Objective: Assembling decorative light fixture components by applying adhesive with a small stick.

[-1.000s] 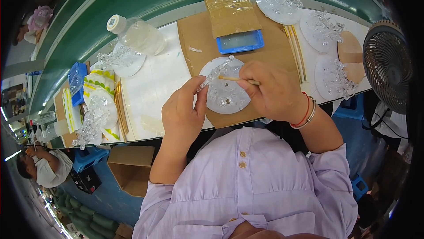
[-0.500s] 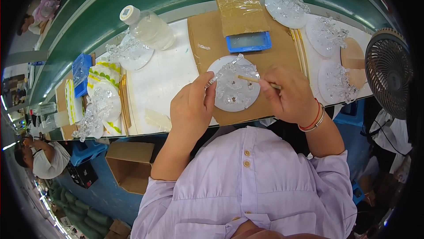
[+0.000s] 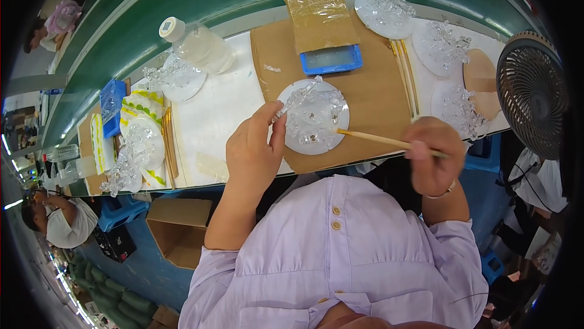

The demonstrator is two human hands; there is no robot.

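My left hand [image 3: 254,146] is closed at the left rim of a white round disc [image 3: 293,136], pinching a small clear glass-like piece [image 3: 281,112] between thumb and fingertips. Several clear, glass-like ornaments [image 3: 316,110] lie on this disc. My right hand [image 3: 433,155], smeared by motion, grips a thin wooden-handled brush [image 3: 383,140] off to the right. The brush points left, its tip beside the disc's right edge; whether the two touch I cannot tell. Beneath the disc is a brown cardboard sheet [image 3: 371,104].
A blue tray [image 3: 331,59] of cloudy liquid sits behind the disc, partly under a taped cardboard piece [image 3: 322,22]. A capped plastic bottle [image 3: 204,48] leans at back left. More brushes [image 3: 406,79] and ornament-laden discs [image 3: 384,16] line the right, near a black fan [image 3: 532,95].
My right hand has drawn the brush away from over the disc, rightward and nearer to me. The left hand still pinches the clear piece. The whole view has shifted slightly.
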